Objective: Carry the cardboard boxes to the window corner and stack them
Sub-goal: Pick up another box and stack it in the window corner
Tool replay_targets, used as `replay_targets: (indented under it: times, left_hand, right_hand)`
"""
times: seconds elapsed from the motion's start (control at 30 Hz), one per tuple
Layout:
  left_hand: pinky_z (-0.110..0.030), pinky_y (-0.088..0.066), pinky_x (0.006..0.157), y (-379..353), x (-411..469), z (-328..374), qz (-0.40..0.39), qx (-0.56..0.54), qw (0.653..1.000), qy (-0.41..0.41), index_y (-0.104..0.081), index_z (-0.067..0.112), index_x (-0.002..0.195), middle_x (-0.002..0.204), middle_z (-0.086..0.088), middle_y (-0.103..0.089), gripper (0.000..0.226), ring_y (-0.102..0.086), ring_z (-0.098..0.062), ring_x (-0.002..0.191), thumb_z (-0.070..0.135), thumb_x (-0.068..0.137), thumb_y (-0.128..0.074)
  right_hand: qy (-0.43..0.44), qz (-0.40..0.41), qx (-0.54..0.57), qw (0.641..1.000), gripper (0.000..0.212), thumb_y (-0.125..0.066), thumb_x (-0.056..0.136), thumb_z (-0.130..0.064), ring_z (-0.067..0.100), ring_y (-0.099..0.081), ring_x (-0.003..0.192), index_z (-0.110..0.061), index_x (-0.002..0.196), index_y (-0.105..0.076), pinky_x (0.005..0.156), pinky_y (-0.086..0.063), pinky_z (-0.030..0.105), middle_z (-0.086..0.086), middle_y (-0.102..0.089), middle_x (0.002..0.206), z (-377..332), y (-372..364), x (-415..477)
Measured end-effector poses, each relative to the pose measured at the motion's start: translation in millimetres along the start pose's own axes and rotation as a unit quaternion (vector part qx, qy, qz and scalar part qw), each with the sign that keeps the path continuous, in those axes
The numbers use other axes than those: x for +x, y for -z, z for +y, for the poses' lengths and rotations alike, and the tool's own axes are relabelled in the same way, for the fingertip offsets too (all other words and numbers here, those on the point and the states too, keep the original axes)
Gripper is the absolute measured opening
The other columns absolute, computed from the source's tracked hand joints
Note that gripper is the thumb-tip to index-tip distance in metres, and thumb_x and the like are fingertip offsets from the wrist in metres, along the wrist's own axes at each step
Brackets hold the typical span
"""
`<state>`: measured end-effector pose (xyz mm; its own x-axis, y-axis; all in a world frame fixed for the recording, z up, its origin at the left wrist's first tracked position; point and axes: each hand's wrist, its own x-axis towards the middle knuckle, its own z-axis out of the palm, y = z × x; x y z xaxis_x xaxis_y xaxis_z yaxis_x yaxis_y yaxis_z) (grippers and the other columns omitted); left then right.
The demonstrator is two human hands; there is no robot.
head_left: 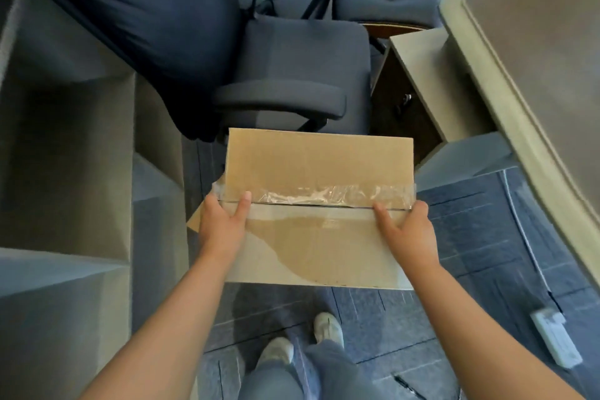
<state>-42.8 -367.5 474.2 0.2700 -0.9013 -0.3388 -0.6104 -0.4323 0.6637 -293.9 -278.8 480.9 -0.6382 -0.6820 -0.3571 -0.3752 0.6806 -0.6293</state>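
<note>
A brown cardboard box with clear tape along its top seam is held in front of me at waist height, above the floor. My left hand grips its left side, thumb lying on the taped top and fingers wrapped under out of sight. My right hand grips the right side the same way, thumb on the tape. Larger open cardboard boxes stand at my left.
Dark padded office chairs stand close ahead of the box. A desk with a cabinet under it fills the right. A white power strip and cable lie on the blue carpet tiles at right. My feet are below.
</note>
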Motion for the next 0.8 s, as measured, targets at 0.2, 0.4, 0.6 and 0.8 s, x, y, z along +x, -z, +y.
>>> replay_targets:
  times: [0.2,0.4,0.6,0.8]
  left_hand:
    - [-0.034,-0.035,0.073,13,-24,58,-0.069,0.053,0.985,-0.148,-0.041,0.005,0.117,0.116,-0.013,-0.052,0.053,-0.051,-0.033,0.104,0.049,0.089,-0.050]
    - [-0.041,-0.041,0.081,-16,-78,103,-0.188,0.073,0.941,-0.273,-0.041,0.007,0.112,0.118,-0.016,-0.051,0.053,-0.051,-0.035,0.106,0.051,0.086,-0.051]
    - [-0.042,-0.044,0.085,-56,-164,126,-0.291,0.099,0.872,-0.380,-0.038,0.009,0.118,0.118,-0.013,-0.051,0.055,-0.052,-0.034,0.107,0.053,0.087,-0.049]
    - [-0.035,-0.040,0.072,-82,-283,125,-0.383,0.142,0.785,-0.465,-0.036,0.008,0.118,0.100,-0.007,-0.053,0.054,-0.055,-0.032,0.092,0.053,0.089,-0.045]
  right_hand:
    - [-0.041,0.131,0.050,0.989,0.052,-0.059,0.084,-0.049,0.022,-0.048,0.083,-0.009,0.109,-0.039,0.070,-0.042,0.034,0.002,-0.049,0.096,11,54,-59]
    - [-0.144,0.254,0.103,0.951,0.045,-0.057,0.084,-0.051,0.022,-0.051,0.082,-0.015,0.101,-0.036,0.073,-0.047,0.038,0.001,-0.051,0.094,58,102,-143]
    - [-0.237,0.356,0.135,0.894,0.045,-0.057,0.084,-0.051,0.022,-0.051,0.082,-0.016,0.099,-0.033,0.071,-0.046,0.037,0.001,-0.050,0.093,113,135,-225]
    - [-0.319,0.450,0.165,0.818,0.044,-0.057,0.085,-0.050,0.019,-0.051,0.076,-0.017,0.100,-0.033,0.066,-0.045,0.035,-0.001,-0.049,0.088,174,161,-327]
